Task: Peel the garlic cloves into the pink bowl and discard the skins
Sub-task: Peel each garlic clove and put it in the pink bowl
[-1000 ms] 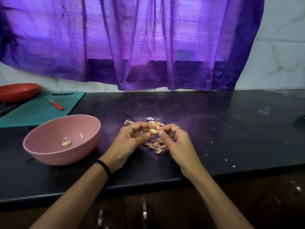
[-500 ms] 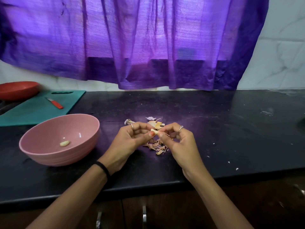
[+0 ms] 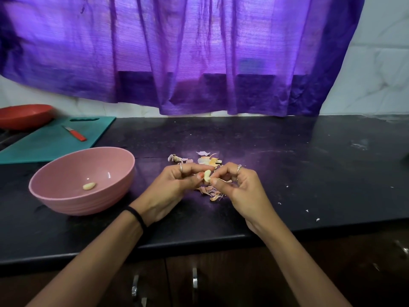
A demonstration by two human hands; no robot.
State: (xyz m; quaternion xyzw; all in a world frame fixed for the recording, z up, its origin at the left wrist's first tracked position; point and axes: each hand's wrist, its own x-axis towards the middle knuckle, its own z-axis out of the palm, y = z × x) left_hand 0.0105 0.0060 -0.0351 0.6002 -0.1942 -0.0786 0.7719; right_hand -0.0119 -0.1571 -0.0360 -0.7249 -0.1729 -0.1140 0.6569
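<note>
My left hand [image 3: 174,187] pinches a pale garlic clove [image 3: 207,175] between thumb and fingers above the black counter. My right hand [image 3: 239,187] meets it from the right, its thumb and forefinger pinching at the clove's lower edge where a thin strand of skin shows. A pile of garlic skins [image 3: 210,191] lies under and behind both hands, with more pieces at the back [image 3: 207,160]. The pink bowl [image 3: 55,196] stands to the left and holds one peeled clove [image 3: 89,186].
A teal cutting board [image 3: 44,145] with a small red-handled knife [image 3: 75,134] lies at the back left, beside a red bowl [image 3: 24,115]. White crumbs dot the black counter [image 3: 309,162] on the right. A purple curtain hangs behind.
The clove has turned between my fingertips and more of its bare surface shows. Both hands stay over the skin pile, and the view has shifted slightly.
</note>
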